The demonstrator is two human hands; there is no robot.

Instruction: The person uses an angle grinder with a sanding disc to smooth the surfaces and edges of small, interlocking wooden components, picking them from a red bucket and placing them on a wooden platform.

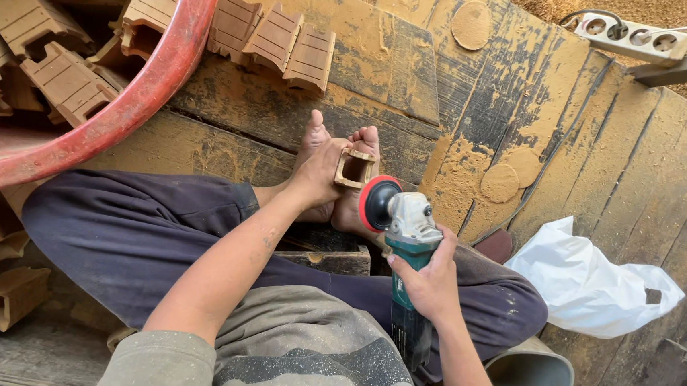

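We sit on a dusty plank floor (602, 179) with our legs stretched forward, and we brace a small hollow square wooden block (355, 168) against our bare feet (338, 148), so the piece cannot slide while it is worked. Our left hand (320, 175) has its grip closed around the left side of that block, pressing it toward the toes, open face turned up at us.

Our right hand (430, 284) is clenched around the body of a green and grey angle grinder with a red sanding disc (398, 221). The disc stands on edge just beside the block's right side; we cannot tell whether it touches the wood.

A large red plastic tub (145, 90) full of similar notched wooden pieces lies at our left, near enough to reach. More such pieces (274, 39) lean in a row beyond it. A white plastic bag (587, 283) rests at our right, and a white power strip (632, 36) lies well apart, by the sawdust heap.
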